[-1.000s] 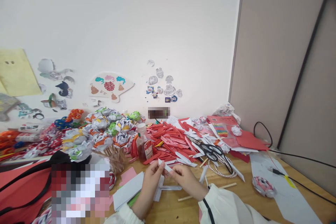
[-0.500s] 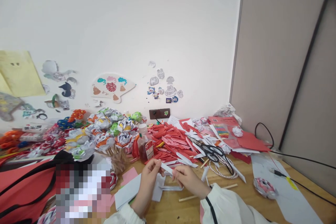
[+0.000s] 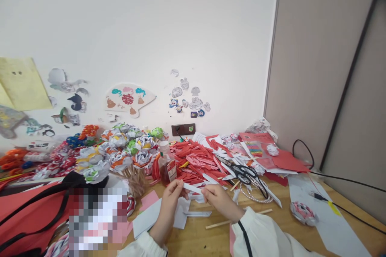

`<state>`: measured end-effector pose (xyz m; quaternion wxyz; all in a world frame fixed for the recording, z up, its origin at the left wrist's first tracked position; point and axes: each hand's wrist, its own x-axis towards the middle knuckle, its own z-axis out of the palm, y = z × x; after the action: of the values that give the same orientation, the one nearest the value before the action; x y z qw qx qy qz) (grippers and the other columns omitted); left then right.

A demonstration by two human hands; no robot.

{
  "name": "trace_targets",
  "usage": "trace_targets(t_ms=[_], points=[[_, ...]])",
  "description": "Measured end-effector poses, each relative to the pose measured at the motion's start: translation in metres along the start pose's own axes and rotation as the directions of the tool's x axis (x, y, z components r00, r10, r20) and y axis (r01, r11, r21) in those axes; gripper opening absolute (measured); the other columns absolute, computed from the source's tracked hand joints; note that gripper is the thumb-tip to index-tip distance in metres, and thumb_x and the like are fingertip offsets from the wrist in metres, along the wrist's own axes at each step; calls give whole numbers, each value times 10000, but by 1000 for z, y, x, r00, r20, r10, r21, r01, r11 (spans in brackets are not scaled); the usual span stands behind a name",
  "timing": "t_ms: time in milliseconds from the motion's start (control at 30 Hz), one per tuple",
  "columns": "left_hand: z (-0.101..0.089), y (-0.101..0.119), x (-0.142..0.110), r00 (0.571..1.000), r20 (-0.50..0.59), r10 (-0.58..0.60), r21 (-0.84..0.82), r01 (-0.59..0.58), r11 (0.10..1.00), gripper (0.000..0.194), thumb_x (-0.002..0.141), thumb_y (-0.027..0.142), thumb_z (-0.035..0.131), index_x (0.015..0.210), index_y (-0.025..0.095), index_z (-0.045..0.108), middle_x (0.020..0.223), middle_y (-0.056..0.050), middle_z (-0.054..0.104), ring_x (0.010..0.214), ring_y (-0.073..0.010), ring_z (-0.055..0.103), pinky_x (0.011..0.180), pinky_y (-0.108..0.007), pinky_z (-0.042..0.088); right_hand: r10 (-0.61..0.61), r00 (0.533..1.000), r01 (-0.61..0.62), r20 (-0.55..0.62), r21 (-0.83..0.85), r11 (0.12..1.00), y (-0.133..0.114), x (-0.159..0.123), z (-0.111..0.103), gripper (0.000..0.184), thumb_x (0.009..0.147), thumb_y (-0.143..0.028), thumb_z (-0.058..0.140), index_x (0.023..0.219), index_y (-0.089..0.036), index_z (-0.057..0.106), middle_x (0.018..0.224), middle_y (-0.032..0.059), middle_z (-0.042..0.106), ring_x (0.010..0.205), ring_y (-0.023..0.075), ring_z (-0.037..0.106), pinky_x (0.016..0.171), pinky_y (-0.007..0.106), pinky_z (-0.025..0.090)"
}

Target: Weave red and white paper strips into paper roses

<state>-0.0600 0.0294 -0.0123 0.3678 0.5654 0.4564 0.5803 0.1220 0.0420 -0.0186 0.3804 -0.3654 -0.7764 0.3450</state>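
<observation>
Between my two hands stretches a narrow white paper strip (image 3: 192, 188), held level above the table. My left hand (image 3: 172, 196) pinches its left end between thumb and fingers. The right end sits in the closed fingers of my right hand (image 3: 215, 196). Below the hands lie a folded white paper strip (image 3: 197, 213) and white paper sheets (image 3: 146, 219). Just behind stands a small glue bottle (image 3: 167, 164) with amber contents, beside a heap of folded red paper strips (image 3: 196, 158).
Black-handled scissors (image 3: 245, 174) and a pearl string (image 3: 256, 196) lie to the right. Wooden sticks (image 3: 217, 225) rest nearby. A pink-and-white paper flower (image 3: 304, 213) sits by a cable (image 3: 325, 200). Many paper flowers (image 3: 120, 148) are piled at the back left against the wall.
My hands have risen slightly and moved a little apart. The right hand has shifted right and up, and the strip is now straighter and more level.
</observation>
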Motion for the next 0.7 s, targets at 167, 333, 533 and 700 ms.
trace_targets(t_ms=[167, 333, 533, 700], points=[[-6, 2, 3, 999, 39, 19, 228, -28, 973, 414, 800, 525, 421, 606, 180, 546, 561, -3, 593, 521, -154, 559, 548, -262, 436, 7, 1000, -9, -11, -165, 986, -1, 1, -14, 398, 871, -384, 388, 542, -174, 467, 507, -41, 450, 520, 106, 434, 520, 202, 305], [-6, 5, -4, 981, 184, 63, 502, -148, 852, 275, 792, 395, 502, 693, 173, 631, 701, -43, 652, 687, -196, 561, 658, -294, 389, 11, 988, -67, -152, -374, 925, 12, 2, -40, 347, 890, -295, 369, 617, -167, 540, 612, 0, 549, 597, 133, 476, 573, 228, 317], [-1, 6, -15, 882, 471, 1, 643, -344, 685, 157, 546, 276, 774, 613, 201, 654, 749, -17, 681, 791, -215, 554, 736, -304, 349, -28, 960, -128, -277, -529, 839, 21, 0, -56, 184, 832, -111, 469, 746, -184, 614, 834, 63, 592, 867, 220, 501, 779, 316, 337], [10, 8, -19, 866, 499, -37, 701, -379, 604, 78, 705, 295, 663, 688, 219, 668, 787, -19, 688, 822, -196, 570, 748, -283, 373, -95, 989, 21, -111, -537, 843, 9, -1, -30, 164, 812, -109, 547, 709, -204, 633, 774, 3, 612, 810, 163, 532, 762, 257, 369]])
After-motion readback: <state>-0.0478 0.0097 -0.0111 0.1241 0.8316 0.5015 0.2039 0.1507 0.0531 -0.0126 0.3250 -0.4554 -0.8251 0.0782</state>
